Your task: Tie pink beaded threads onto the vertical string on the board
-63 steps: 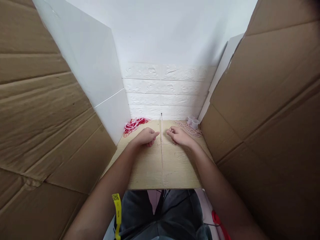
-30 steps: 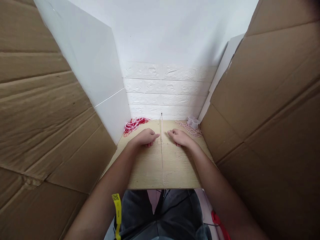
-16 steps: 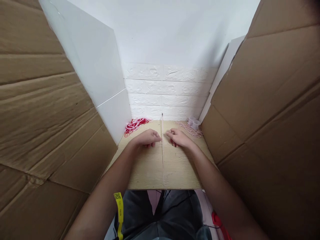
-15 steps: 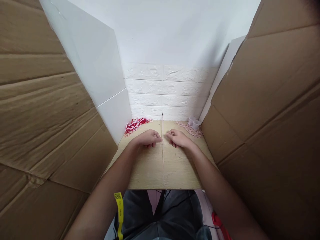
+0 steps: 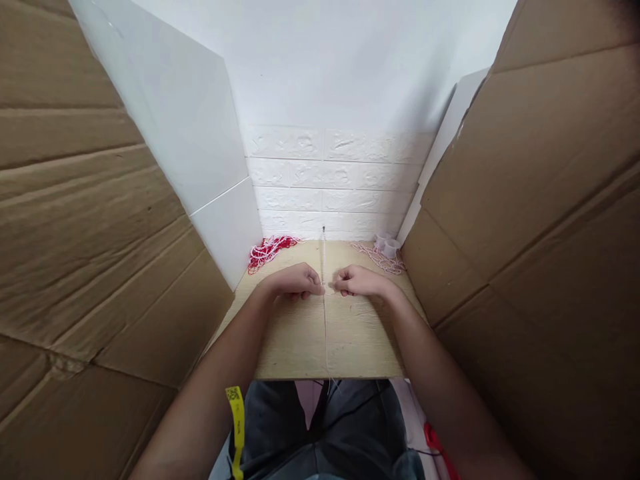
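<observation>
One long, thin, pale cord (image 5: 325,327) is lying down the middle of the wooden board (image 5: 295,340). Its long side is running straight from the back to the front. One end is reaching the small dark hook (image 5: 323,229) low on the white brick wall (image 5: 350,177), and the other end is pointing at the person's lap, with thin ends poking past the board's front edge.

Two hands are working at the cord, one on each side. The left hand (image 5: 303,280) is closing, with its fingers curling and its tips pinching right at the cord. The right hand (image 5: 357,280) is closing too, and its thumb and finger are pinching just beside the cord. Thin bits of string are showing between the hands, but they are too tiny for me to tell what each hand is gripping.

One red and white string pile (image 5: 273,250) is sitting in the back left corner. One pale pink string pile (image 5: 383,257) is lying at the back right, and two little see-through cups (image 5: 391,249) are standing next to it. Two big cardboard walls (image 5: 540,200) are standing at the sides. One yellow tag (image 5: 236,420) is showing near the left arm.
</observation>
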`<state>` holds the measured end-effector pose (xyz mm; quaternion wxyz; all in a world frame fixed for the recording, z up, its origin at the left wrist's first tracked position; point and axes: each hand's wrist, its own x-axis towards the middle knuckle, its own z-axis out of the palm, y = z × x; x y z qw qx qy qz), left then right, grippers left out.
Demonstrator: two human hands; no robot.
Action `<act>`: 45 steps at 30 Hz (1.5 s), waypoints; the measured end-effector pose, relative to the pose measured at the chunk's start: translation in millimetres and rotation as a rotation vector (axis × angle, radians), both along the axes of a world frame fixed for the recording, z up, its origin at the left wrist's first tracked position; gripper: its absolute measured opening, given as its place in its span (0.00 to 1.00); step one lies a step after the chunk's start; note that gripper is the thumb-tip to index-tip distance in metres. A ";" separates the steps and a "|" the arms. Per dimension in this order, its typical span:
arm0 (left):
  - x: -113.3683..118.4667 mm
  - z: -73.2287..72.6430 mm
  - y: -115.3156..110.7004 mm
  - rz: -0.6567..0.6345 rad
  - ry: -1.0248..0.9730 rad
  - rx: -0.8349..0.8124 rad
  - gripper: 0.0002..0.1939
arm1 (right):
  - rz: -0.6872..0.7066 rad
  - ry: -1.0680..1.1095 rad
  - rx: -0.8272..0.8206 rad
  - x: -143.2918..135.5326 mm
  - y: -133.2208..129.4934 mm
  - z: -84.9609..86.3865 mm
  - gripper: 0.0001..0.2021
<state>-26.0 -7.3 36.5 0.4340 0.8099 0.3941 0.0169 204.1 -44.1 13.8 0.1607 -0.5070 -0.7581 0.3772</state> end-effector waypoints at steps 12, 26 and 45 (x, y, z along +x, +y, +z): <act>-2.8 2.5 0.8 -0.039 0.070 -0.121 0.14 | 0.133 -0.021 -0.117 9.3 2.3 0.5 0.05; -9.3 4.6 2.6 0.018 -0.008 -0.070 0.15 | 0.157 0.006 -0.043 2.8 -2.6 4.0 0.05; -0.7 6.0 -2.4 -0.054 -0.053 -0.047 0.16 | 0.206 0.006 -0.020 -2.6 2.4 -7.2 0.04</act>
